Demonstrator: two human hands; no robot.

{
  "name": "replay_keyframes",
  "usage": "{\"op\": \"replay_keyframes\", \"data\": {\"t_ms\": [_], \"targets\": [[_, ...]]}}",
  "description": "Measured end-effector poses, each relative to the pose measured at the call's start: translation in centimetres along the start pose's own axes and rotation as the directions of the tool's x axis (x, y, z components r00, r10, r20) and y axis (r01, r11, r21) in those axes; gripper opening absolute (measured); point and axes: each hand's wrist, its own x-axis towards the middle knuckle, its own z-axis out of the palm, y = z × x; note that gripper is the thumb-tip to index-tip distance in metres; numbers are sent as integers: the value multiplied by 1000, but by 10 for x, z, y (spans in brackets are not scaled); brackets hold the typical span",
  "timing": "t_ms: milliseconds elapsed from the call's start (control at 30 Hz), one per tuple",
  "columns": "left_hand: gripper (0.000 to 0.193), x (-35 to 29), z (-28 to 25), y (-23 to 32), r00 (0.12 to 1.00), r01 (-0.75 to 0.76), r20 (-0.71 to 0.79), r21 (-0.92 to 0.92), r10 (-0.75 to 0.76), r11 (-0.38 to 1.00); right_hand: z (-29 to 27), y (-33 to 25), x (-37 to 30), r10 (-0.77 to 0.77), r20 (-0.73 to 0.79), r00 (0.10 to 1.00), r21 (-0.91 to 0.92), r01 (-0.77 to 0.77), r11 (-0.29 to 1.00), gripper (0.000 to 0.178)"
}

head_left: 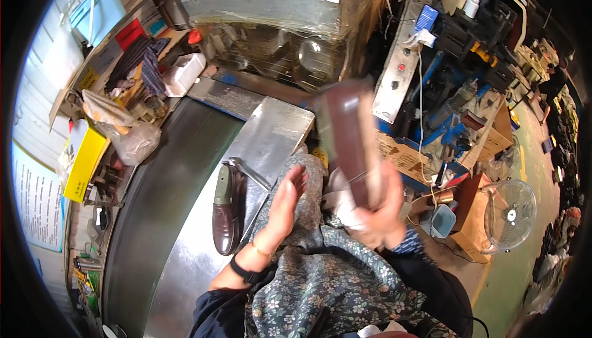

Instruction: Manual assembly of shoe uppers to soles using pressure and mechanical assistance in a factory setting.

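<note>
My right hand (379,218) grips a dark brown leather shoe (350,147), with a green part showing along its side. It is raised in front of me, and motion blurs both hand and shoe. My left hand (287,202) is open and held upright, palm toward the shoe, touching nothing. To its left a second brown shoe (226,227), on a green shoe last (224,184), lies on the metal tabletop (191,227). Beside that shoe is a metal hand tool (250,173), its kind unclear. A flowered apron (327,276) covers my lap.
A dark conveyor belt (166,177) curves along the left. Beyond it a cluttered shelf holds a white bin (184,74) and a yellow box (84,160). A machine with a button panel (399,70) stands at the right, near a wire-cage fan (509,216) and a cardboard box (472,239).
</note>
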Motion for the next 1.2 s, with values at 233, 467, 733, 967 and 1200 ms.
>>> {"op": "replay_keyframes", "data": {"t_ms": [233, 467, 733, 967, 1200], "targets": [[55, -11, -55, 55, 955, 294, -10, -93, -296, 951, 52, -37, 39, 218, 716, 663, 513, -711, 481, 105], [64, -71, -86, 28, 970, 20, 172, 650, -173, 760, 56, -23, -10, 430, 876, 218, 184, -976, 119, 59], [60, -91, -183, 40, 850, 362, -451, 876, 273, 320, 114, 49, 102, 630, 357, 690, 740, -620, 260, 49], [86, -41, -188, 27, 933, 294, -342, 906, 115, 305, 249, 177, 231, 358, 87, 930, 168, -368, 915, 45], [61, -50, -207, 39, 865, 261, -447, 10, -229, 965, 232, 48, 55, 369, 769, 522, 45, -620, 784, 46]]}}
